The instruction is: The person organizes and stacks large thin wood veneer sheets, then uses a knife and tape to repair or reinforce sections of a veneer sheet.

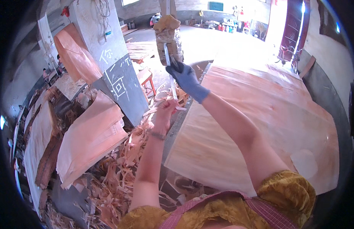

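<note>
My left hand (167, 108), bare, is closed around the lower end of a long, narrow white strip (174, 88). The strip runs up to a wrapped bundle (170, 44) with a yellow, foam-like top, which stands against a post. My right hand (190, 81) wears a grey-blue glove with dark fingers, and its fingers are curled beside the upper part of the strip. A thin dark point shows just above the glove; whether it is a tool in that hand I cannot make out.
Wide wood veneer sheets (257, 126) lie stacked to the right. Torn veneer scraps (119, 171) heap up below my left arm. A smaller veneer stack (89, 139) leans near a painted pillar (125, 82) on the left. Behind it stands a red-legged stool (148, 82).
</note>
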